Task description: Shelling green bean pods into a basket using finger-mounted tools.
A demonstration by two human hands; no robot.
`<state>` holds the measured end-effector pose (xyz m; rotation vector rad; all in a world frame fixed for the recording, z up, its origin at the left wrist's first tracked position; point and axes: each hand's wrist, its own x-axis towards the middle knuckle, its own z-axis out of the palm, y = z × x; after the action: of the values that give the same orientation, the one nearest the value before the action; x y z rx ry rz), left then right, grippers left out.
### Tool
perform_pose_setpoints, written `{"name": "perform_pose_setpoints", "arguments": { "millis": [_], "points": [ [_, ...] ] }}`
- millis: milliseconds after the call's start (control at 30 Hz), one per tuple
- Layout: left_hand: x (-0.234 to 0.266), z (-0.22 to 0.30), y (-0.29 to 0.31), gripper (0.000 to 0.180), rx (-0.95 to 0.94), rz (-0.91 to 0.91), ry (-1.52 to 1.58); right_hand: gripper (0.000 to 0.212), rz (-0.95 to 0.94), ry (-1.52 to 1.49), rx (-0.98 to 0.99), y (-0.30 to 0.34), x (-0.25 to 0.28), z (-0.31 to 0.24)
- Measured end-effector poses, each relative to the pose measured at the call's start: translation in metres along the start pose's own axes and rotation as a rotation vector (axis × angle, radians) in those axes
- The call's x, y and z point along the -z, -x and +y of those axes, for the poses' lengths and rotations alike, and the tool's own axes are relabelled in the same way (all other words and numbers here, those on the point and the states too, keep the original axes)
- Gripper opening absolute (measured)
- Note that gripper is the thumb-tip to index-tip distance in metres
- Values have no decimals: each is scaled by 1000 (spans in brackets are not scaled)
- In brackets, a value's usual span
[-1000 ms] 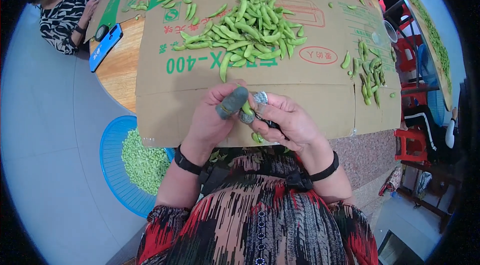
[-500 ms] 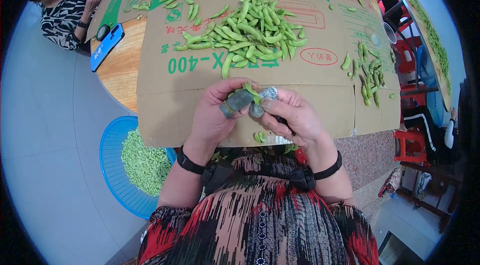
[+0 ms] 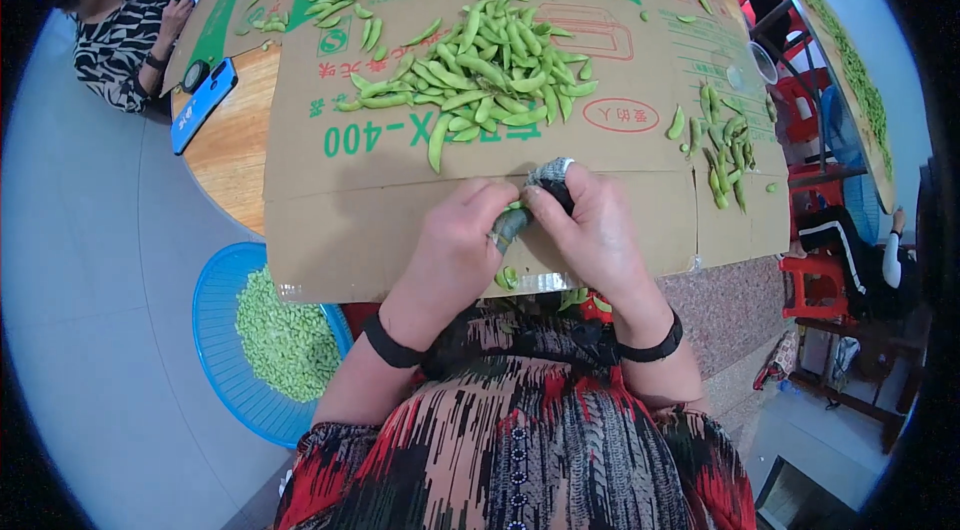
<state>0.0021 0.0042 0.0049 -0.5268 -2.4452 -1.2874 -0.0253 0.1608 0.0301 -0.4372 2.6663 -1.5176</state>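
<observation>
Pinching green pod (image 3: 512, 221) between fingers (image 3: 500, 198) of both hands.

Blue basket (image 3: 215, 330), blue phone (image 3: 203, 106)

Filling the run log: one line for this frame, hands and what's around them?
left hand: pinching green pod | right hand: same pod, taped fingertips | pod pile ahead on cardboard | blue basket of shelled beans lower left

A flattened brown cardboard carton (image 3: 360, 220) covers most of the round wooden table (image 3: 225, 150), printed with green lettering, a green band along its far edge and red oval and rectangular marks. At the table's left edge lies what seems a blue-cased phone (image 3: 203, 105), screen dark.
</observation>
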Motion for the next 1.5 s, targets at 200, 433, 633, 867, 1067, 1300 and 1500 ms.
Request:
{"name": "perform_pose_setpoints", "arguments": {
  "millis": [200,433,633,867,1067,1300,1500],
  "points": [
    [-1,12,0,35,39,-133,-133,19,-53,64,-55,-2,2,1],
    [0,2,0,35,91,5,4,20,-134,-44,-44,-4,3,10],
    [10,8,-7,34,21,-31,155,12,-331,-911,-428,-4,6,11],
    [13,12,-2,29,-117,22,118,8,-471,-1495,-714,2,7,17],
    [12,-6,5,24,382,277,422,17,-928,-309,214,-14,34,-2],
    [22,3,-3,20,307,-432,784,22,-111,606,117,-59,24,6],
    [15,-2,1,25,275,-449,681,23,-201,669,134,-47,24,9]
  ]
}}
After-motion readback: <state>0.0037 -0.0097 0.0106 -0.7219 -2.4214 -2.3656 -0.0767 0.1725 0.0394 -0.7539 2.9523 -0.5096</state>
